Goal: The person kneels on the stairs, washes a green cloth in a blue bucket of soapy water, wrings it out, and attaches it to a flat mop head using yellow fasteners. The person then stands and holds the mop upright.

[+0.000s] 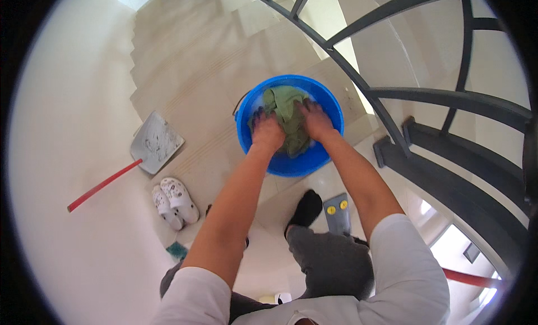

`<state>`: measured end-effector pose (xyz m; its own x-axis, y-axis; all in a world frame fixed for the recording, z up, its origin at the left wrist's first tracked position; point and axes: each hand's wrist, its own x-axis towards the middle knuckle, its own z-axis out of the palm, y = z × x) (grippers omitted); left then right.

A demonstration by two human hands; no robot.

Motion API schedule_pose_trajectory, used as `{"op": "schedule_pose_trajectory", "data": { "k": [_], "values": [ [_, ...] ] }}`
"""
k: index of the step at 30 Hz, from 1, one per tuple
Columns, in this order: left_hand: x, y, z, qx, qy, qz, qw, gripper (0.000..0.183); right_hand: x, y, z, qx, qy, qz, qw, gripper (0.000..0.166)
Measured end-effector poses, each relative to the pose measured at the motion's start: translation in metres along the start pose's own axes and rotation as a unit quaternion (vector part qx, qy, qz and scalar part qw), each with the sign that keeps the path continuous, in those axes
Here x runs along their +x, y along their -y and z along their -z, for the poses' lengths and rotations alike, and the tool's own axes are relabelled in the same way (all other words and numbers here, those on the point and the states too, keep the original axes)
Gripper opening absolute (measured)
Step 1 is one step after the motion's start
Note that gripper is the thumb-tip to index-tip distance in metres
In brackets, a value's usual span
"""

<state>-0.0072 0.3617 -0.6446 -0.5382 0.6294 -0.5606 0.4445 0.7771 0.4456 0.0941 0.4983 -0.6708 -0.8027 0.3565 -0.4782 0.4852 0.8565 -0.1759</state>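
Note:
A round blue plastic bucket [294, 168] with a wire handle stands on the tiled floor in front of me. Inside it lies a bunched green cloth [286, 102], wet and darker in its lower part, with some suds around it. My left hand [267, 129] presses on the cloth's left side, its fingertips partly hidden in the bucket. On the cloth's right side rests my right hand [314, 117], fingers spread over the fabric. Whether either hand grips the cloth cannot be told.
A grey dustpan [155, 142] with a red handle and white clogs [178, 201] are at the left. Stair steps [189, 60] lie beyond the bucket. A dark metal railing [349, 68] curves along the right. A grey object with yellow discs [337, 218] is near my foot.

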Motion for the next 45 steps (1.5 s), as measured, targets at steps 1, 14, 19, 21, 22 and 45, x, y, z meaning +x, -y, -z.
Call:
{"op": "schedule_pose_trajectory", "data": {
  "k": [1,14,19,21,22,45],
  "values": [
    [0.013,0.008,-0.018,0.046,0.008,0.026,0.999,0.055,0.013,0.007,-0.009,-0.033,0.032,-0.001,0.999,0.053],
    [0.041,0.059,-0.092,-0.132,-0.066,0.177,0.973,0.043,0.076,-0.017,-0.108,0.068,0.252,-0.002,0.965,0.055],
    [0.054,0.02,-0.05,-0.702,0.06,0.302,0.643,0.055,0.04,0.051,-0.061,0.336,-0.037,-0.183,0.923,0.045],
    [0.064,0.04,-0.058,-0.827,0.118,0.178,0.52,0.057,0.021,0.078,-0.051,0.407,-0.135,-0.105,0.897,0.043],
    [0.068,0.054,-0.059,-0.84,0.104,0.145,0.512,0.056,0.006,0.085,-0.035,0.446,-0.148,-0.063,0.881,0.038],
    [0.054,0.06,-0.083,-0.191,-0.037,0.208,0.958,0.05,0.054,0.056,-0.067,0.132,-0.01,0.049,0.99,0.056]
  ]
}}
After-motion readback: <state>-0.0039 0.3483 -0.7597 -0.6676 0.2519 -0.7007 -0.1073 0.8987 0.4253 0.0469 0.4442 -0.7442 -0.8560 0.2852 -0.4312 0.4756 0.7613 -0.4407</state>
